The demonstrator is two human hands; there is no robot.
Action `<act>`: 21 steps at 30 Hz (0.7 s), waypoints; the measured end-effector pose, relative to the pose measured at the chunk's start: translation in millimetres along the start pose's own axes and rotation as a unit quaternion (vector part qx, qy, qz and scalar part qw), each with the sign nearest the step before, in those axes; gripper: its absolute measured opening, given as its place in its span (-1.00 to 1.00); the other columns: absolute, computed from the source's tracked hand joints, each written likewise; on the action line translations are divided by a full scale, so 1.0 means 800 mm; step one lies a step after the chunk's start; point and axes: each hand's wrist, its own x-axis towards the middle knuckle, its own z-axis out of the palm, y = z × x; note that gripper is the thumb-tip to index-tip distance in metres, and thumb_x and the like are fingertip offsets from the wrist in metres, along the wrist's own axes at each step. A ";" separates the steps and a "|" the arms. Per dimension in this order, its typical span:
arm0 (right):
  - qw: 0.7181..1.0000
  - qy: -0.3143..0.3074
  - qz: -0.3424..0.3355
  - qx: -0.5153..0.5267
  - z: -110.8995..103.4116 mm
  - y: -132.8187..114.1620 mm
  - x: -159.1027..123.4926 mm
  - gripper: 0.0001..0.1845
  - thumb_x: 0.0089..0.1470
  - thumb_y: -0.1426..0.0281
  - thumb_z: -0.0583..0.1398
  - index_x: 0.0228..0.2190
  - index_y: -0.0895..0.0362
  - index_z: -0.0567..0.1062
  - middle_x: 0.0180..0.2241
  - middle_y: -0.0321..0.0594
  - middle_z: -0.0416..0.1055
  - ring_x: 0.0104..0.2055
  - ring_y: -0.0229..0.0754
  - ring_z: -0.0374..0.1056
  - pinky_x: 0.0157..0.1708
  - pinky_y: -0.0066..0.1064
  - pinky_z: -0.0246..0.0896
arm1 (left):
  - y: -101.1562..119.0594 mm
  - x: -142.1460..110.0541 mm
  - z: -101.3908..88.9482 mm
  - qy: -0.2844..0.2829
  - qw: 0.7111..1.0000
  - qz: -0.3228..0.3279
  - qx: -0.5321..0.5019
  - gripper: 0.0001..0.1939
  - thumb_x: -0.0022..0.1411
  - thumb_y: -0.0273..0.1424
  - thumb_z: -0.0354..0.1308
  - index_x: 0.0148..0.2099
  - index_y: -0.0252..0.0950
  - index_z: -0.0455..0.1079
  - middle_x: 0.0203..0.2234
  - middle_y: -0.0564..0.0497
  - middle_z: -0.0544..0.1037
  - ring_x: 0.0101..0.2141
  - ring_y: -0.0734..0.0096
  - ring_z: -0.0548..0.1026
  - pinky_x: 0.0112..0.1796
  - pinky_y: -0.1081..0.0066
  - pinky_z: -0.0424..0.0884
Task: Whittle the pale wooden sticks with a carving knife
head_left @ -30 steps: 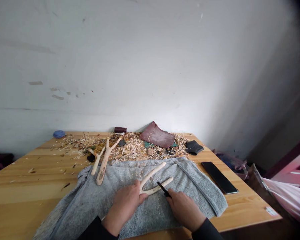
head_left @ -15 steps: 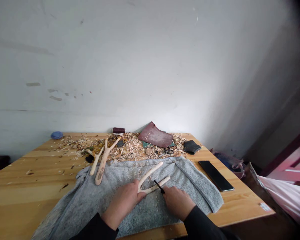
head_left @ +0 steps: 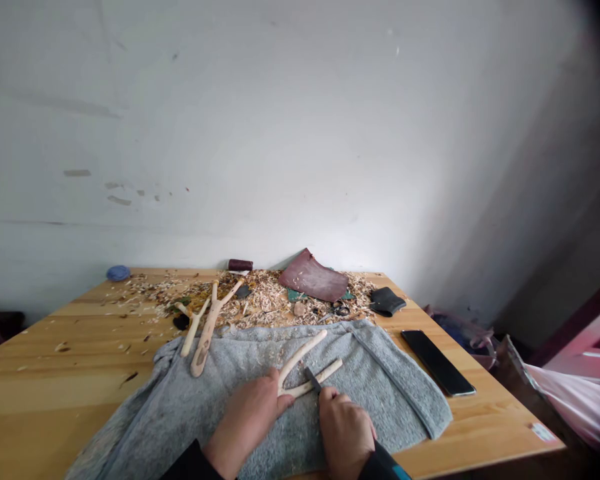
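A pale, peeled forked branch (head_left: 303,352) lies over a grey cloth (head_left: 380,400), its two arms pointing up and right. My left hand (head_left: 250,413) is closed around its base, which the fingers hide. In my right hand (head_left: 346,427) is a knife (head_left: 312,379); the handle is hidden in the fist. The dark blade crosses the branch's lower arm near its middle. Left of the hands rests a larger forked branch (head_left: 210,333), partly on the cloth. A smaller forked branch (head_left: 194,330) leans beside it.
Wood shavings (head_left: 265,297) cover the back of the wooden table (head_left: 70,387). Among them lie a curved maroon sheet (head_left: 316,277), a dark roll (head_left: 241,265) and a black folded piece (head_left: 387,301). A phone (head_left: 437,361) lies at the right, a blue bundle (head_left: 118,273) at the back left.
My right hand has moved slightly left and down, with the knife shifted along the lower arm toward the fork. My left hand keeps its hold. The whole view has shifted a little.
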 end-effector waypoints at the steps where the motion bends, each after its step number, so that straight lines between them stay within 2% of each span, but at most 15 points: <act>1: 1.000 0.013 -0.006 -0.015 0.006 0.000 0.002 -0.61 0.18 0.65 -0.09 -0.17 0.25 0.48 -0.45 0.05 0.52 -0.53 0.08 0.51 -0.67 -0.14 0.39 | 0.000 0.001 0.002 0.002 1.000 -0.003 0.000 -0.62 0.31 -0.21 -0.02 0.04 -0.33 0.36 -0.22 -0.21 0.65 -0.16 0.00 0.61 -0.23 0.26 0.44; 6: 0.996 0.057 -0.044 -0.057 0.026 0.003 0.011 -0.68 0.20 0.58 -0.03 -0.17 0.28 0.48 -0.44 0.13 0.52 -0.50 0.12 0.50 -0.63 -0.10 0.37 | 0.000 0.004 0.006 -0.004 1.000 -0.028 0.000 -0.60 0.30 -0.20 0.00 0.05 -0.33 0.37 -0.20 -0.23 0.65 -0.14 -0.02 0.60 -0.20 0.24 0.45; 10: 0.995 0.075 -0.040 -0.051 0.031 0.005 0.012 -0.64 0.19 0.60 -0.07 -0.17 0.30 0.48 -0.43 0.18 0.52 -0.48 0.14 0.49 -0.61 -0.10 0.35 | 0.001 0.004 0.003 -0.007 0.999 -0.032 -0.001 -0.59 0.30 -0.17 0.00 0.05 -0.31 0.37 -0.20 -0.21 0.65 -0.13 0.01 0.61 -0.20 0.27 0.45; 16: 0.992 0.072 -0.064 -0.079 0.024 0.004 0.015 -0.61 0.22 0.58 -0.10 -0.12 0.32 0.47 -0.39 0.19 0.53 -0.46 0.12 0.50 -0.60 -0.14 0.34 | 0.003 0.004 0.001 -0.003 0.999 -0.048 -0.002 -0.63 0.27 -0.19 0.03 0.01 -0.29 0.38 -0.22 -0.17 0.66 -0.15 0.01 0.61 -0.20 0.25 0.46; 21: 0.998 0.045 -0.022 -0.048 0.009 -0.002 0.016 -0.60 0.21 0.61 -0.10 -0.13 0.28 0.48 -0.41 0.12 0.53 -0.47 0.10 0.51 -0.59 -0.16 0.36 | 0.004 0.004 0.004 0.009 0.999 -0.052 0.003 -0.62 0.29 -0.21 0.00 0.01 -0.35 0.38 -0.24 -0.25 0.66 -0.16 -0.06 0.61 -0.20 0.17 0.47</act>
